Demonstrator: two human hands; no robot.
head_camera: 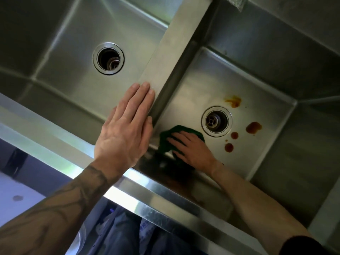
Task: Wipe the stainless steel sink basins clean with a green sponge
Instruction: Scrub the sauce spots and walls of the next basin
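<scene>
A stainless steel double sink fills the view, with a left basin point(77, 85) and a right basin point(261, 162). My right hand point(191, 150) presses a green sponge point(165, 138) flat on the right basin's floor, near the front left corner, fingers spread over it. My left hand point(125, 129) lies flat with straight fingers on the divider point(171, 57) between the basins, near the front rim. Brown and orange stains point(253, 127) dot the floor around the right drain point(216, 120).
The left basin has an open drain point(108, 58). The front rim point(150, 197) of the sink runs diagonally below my arms. A dark smear lies on the right basin's front wall by the sponge. Dark clothing shows below the rim.
</scene>
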